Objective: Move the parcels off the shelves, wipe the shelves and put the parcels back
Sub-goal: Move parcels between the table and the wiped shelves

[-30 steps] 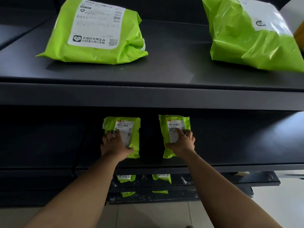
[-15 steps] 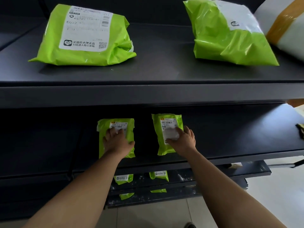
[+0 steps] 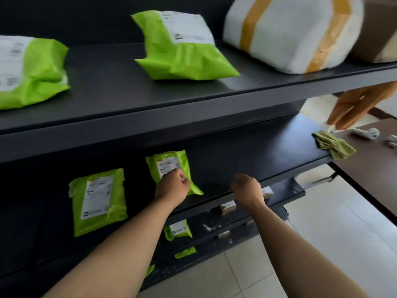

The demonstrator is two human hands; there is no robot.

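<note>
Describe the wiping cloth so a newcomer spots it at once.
Find the dark shelf one level below the big white taped parcel. Follow it to its right end: the cloth lies crumpled over that corner. Unlike the glossy bright-green parcels, it is dull olive and unlabelled.

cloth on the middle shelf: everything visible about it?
The cloth is olive-green, soft-looking fabric, crumpled into a loose heap. It lies on the far right end of the middle shelf, spilling past that end toward the brown table. The left hand and right hand are both clear of it.
</note>
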